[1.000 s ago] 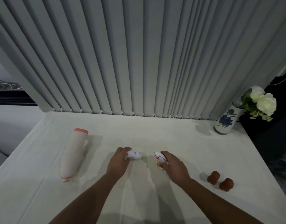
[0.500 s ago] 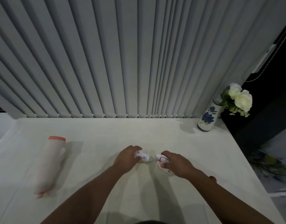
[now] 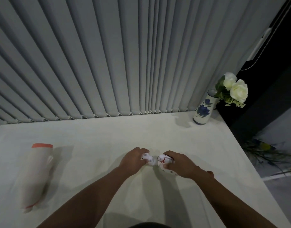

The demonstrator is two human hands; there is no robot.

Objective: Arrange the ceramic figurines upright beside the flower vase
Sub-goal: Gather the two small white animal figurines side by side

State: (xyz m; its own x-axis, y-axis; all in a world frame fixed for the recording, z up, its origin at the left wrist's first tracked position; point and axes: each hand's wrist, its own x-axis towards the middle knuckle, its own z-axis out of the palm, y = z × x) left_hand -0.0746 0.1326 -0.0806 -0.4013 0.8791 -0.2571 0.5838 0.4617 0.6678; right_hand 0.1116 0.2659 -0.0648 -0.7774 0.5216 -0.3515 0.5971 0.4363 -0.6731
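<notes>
My left hand (image 3: pixel 130 159) is closed around a small white figurine with grey spots (image 3: pixel 149 159) at the middle of the table. My right hand (image 3: pixel 180 163) grips a white figurine with red markings (image 3: pixel 163 160) right beside it; the two figurines nearly touch. The flower vase (image 3: pixel 203 110), white with blue flowers painted on it and white roses in it, stands upright at the table's far right corner, well away from both hands. A brown figurine (image 3: pixel 210 173) peeks out behind my right wrist, mostly hidden.
The table (image 3: pixel 95 137) has a white cloth over it. A tall white piece with an orange end (image 3: pixel 37 171) lies on its side at the left. Grey vertical blinds (image 3: pixel 108 55) close off the far edge. The table's right edge drops to a dark floor.
The view has swung to the right, so the vase sits nearer the frame's middle. Both hands stay on their figurines, drawn a little closer together.
</notes>
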